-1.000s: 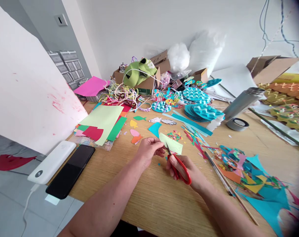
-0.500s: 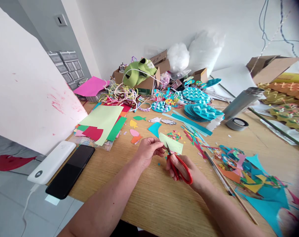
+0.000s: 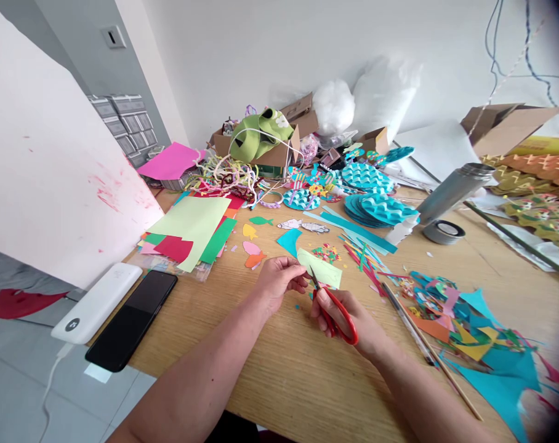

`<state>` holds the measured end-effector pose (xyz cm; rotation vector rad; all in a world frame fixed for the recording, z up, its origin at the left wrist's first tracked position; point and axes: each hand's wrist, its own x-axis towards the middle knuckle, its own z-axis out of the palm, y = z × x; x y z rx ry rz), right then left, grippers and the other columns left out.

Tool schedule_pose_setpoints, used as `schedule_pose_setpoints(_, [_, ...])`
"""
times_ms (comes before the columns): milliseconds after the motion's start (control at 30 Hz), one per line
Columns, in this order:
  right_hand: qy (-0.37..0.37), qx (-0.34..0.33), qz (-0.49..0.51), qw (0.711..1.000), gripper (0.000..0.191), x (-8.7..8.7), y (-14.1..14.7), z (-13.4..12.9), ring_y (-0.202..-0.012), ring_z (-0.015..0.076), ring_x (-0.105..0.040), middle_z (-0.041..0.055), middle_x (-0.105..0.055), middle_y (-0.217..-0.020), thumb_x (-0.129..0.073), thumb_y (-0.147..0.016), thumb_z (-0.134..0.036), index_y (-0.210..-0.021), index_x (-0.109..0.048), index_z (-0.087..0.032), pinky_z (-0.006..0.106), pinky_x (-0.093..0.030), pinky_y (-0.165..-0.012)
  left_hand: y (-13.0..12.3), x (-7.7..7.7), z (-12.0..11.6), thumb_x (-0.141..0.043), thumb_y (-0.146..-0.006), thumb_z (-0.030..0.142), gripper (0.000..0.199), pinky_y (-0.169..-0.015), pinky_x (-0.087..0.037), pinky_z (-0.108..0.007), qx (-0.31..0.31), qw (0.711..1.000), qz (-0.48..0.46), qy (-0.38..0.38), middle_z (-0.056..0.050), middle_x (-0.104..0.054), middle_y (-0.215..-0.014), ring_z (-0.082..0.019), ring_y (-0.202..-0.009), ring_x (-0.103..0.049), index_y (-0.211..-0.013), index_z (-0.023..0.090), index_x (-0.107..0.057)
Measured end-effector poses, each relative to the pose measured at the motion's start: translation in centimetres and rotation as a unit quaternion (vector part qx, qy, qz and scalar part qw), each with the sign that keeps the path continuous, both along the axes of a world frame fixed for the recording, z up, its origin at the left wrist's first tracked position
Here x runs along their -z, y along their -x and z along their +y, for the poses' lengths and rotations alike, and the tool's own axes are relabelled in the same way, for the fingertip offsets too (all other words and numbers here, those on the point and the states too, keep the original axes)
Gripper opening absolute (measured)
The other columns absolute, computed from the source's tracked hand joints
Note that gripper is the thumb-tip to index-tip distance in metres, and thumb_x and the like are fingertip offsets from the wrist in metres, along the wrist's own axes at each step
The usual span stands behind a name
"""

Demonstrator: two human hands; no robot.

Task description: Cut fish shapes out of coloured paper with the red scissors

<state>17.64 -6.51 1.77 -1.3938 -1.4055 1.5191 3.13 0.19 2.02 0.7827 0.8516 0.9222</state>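
Observation:
My left hand [image 3: 282,283] is closed in a pinch at the near left edge of a pale green sheet of paper [image 3: 324,269], which bears faint drawn lines. In my right hand [image 3: 348,307] is a pair of red-handled scissors [image 3: 351,329], its blades pointing up and left at the paper beside my left fingertips. My fingers partly cover the handles. Just beyond my left hand lie an orange paper fish [image 3: 255,259], a yellow paper fish [image 3: 249,231], a green paper fish [image 3: 261,220] and a blue paper piece [image 3: 289,242].
Stacked coloured paper [image 3: 191,224], a black phone [image 3: 132,323] and a white power bank [image 3: 97,304] are on the left. Paper scraps [image 3: 482,344], a thin wooden stick [image 3: 441,357] and a metal flask [image 3: 455,191] stand or lie right. Blue wavy discs [image 3: 381,209] are stacked behind.
The scissor handles have shifted very slightly left and closer together in my right hand. My left hand keeps its place at the paper.

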Motion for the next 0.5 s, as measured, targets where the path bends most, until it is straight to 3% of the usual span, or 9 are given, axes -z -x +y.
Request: schedule_pose_setpoints(500, [0.001,0.008,-0.004,1.0,0.064,0.28,-0.09,-0.03,-0.038,0.0074,-0.044,-0.0015,-0.052,-0.047,-0.046,-0.075,-0.078,-0.066,-0.055,-0.015,0.02,-0.03,-0.039,0.07,0.07,-0.01,-0.072,-0.059,0.022,0.017,-0.046,-0.045,-0.02,0.005,1.0,0.003,0.005,-0.003,-0.063,-0.058,-0.01,-0.048,-0.056,-0.065,0.011,-0.06])
